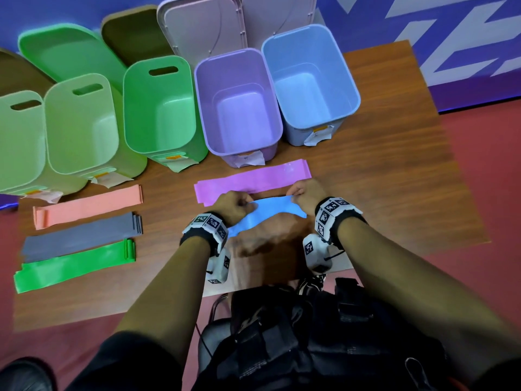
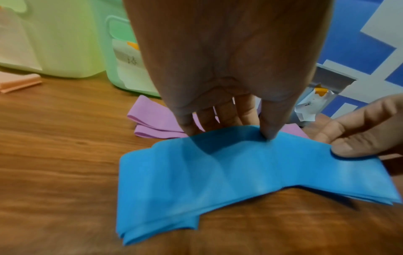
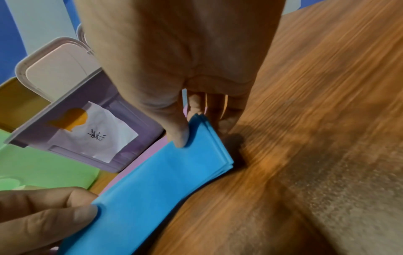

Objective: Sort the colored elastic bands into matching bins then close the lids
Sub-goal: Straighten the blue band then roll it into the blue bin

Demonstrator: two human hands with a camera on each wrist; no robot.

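Five open plastic bins (image 1: 158,108) — three green, one purple, one blue; five flat elastic band stacks (image 1: 84,206); two hands (image 1: 231,206).

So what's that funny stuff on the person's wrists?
Each bare forearm wears a black wristband covered in white blocks printed with black square codes. Under each wrist hangs a small white box, also coded, with a thin black cable. The left hand and right hand are bare, without gloves or sleeves.
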